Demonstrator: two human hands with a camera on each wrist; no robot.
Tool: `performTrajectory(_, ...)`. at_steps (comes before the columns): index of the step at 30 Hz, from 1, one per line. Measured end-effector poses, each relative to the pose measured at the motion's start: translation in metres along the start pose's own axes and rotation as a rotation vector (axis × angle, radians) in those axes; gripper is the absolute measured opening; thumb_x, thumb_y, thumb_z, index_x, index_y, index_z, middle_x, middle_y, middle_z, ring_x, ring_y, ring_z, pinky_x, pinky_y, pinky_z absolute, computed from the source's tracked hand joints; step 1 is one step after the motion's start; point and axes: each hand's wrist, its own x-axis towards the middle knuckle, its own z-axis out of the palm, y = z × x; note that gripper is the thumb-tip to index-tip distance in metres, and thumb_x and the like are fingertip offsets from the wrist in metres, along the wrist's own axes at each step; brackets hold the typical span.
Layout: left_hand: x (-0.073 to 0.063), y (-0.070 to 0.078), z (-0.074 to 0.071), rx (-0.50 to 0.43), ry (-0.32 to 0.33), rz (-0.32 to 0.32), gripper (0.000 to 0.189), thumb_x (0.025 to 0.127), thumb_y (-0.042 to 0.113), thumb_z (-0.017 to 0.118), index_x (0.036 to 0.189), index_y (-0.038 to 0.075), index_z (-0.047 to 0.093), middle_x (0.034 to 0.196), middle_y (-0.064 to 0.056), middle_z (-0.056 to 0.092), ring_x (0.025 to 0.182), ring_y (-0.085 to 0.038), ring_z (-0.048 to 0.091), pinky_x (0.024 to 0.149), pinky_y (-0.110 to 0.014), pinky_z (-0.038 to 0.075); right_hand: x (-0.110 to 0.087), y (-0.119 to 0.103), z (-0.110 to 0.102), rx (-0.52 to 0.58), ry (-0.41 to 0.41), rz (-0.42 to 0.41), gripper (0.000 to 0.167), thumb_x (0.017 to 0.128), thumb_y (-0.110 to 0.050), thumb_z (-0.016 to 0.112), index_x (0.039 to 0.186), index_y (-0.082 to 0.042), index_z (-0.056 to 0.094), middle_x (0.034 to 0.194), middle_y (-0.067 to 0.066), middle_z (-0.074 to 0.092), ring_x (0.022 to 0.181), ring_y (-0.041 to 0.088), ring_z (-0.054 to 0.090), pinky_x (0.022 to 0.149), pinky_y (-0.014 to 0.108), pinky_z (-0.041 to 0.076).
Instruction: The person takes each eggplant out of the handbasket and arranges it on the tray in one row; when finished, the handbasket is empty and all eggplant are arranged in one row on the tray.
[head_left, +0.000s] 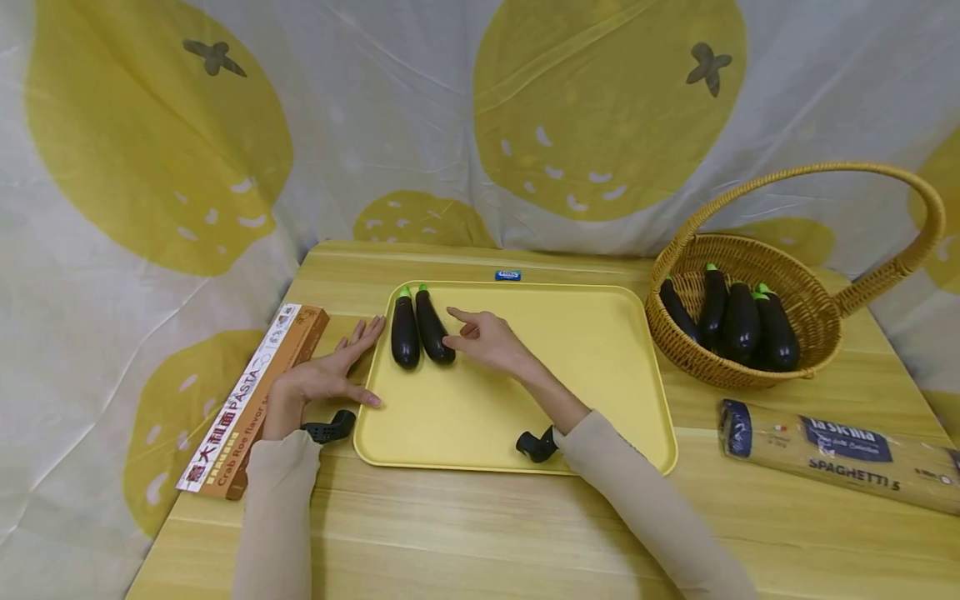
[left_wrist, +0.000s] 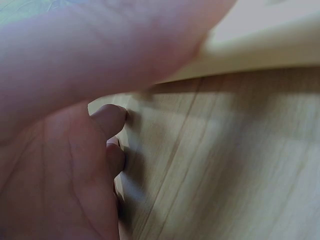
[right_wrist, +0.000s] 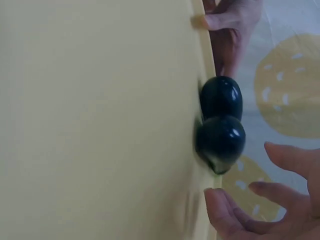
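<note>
Two dark eggplants with green stem ends lie side by side at the left end of a yellow tray [head_left: 525, 417]: a left one [head_left: 405, 335] and a right one [head_left: 433, 329]. My left hand [head_left: 330, 375] is at the tray's left edge, fingers spread, the thumb over the rim. In the left wrist view its fingertips [left_wrist: 111, 120] reach down toward the wooden table. Just right of the eggplants is my right hand [head_left: 491, 340], fingers loosely bent and holding nothing. The right wrist view shows a gap between its fingers and the nearer eggplant [right_wrist: 221, 142].
A wicker basket [head_left: 750, 377] with several eggplants and a tall handle stands to the right. Before it lies a spaghetti packet [head_left: 847, 454]. On the left is a pasta box [head_left: 255, 400], beside the left forearm. A small blue packet [head_left: 507, 275] lies behind the tray.
</note>
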Motion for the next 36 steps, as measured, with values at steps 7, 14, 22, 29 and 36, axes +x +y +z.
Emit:
performTrajectory(7,-0.004,-0.002,0.001,0.003,0.005,-0.006,0.130,0.082,0.024,0.089,0.167,0.014,-0.009,0.169,-0.021,-0.028,0.154,-0.045,-0.029,0.120,-0.072,-0.018,-0.039,0.009,-0.061,-0.022,-0.034,-0.065,0.064,0.104,-0.037,0.062,0.161,-0.018,0.041,0.144,0.020,0.060,0.130,0.033,0.059,0.100,0.052,0.055)
performTrajectory(14,-0.006,-0.003,0.002,-0.006,0.007,-0.013,0.129,0.082,0.023,0.088,0.167,0.015,-0.008,0.170,-0.019,-0.028,0.154,-0.046,-0.030,0.119,-0.073,-0.018,-0.097,0.021,-0.135,-0.049,-0.011,-0.050,0.060,0.105,-0.037,0.061,0.159,-0.022,0.043,0.146,0.013,0.059,0.133,0.029,0.058,0.108,0.053,0.051)
performTrajectory(22,-0.005,-0.003,0.002,-0.008,0.001,-0.025,0.129,0.083,0.024,0.088,0.167,0.017,-0.009,0.170,-0.017,-0.028,0.153,-0.046,-0.031,0.119,-0.074,-0.017,-0.158,0.054,-0.194,-0.189,0.103,0.020,0.057,0.108,-0.038,0.055,0.161,-0.022,0.040,0.144,0.014,0.061,0.124,0.013,0.060,0.098,0.031,0.054)
performTrajectory(29,-0.004,0.000,0.001,-0.022,-0.006,-0.022,0.130,0.082,0.023,0.089,0.167,0.015,-0.009,0.169,-0.021,-0.029,0.152,-0.049,-0.031,0.118,-0.076,-0.016,-0.197,0.091,-0.227,-0.219,0.294,0.099,0.060,0.107,-0.035,0.057,0.162,-0.020,0.038,0.148,0.014,0.053,0.104,-0.021,0.048,0.078,0.003,0.045)
performTrajectory(36,-0.002,0.002,0.000,0.009,-0.007,-0.020,0.131,0.081,0.024,0.089,0.167,0.015,-0.009,0.170,-0.020,-0.027,0.154,-0.048,-0.028,0.120,-0.075,-0.014,-0.222,0.121,-0.252,-0.217,0.379,0.230,0.068,0.108,-0.042,0.053,0.166,-0.025,0.024,0.163,0.027,0.032,0.138,0.030,0.049,0.100,0.029,0.051)
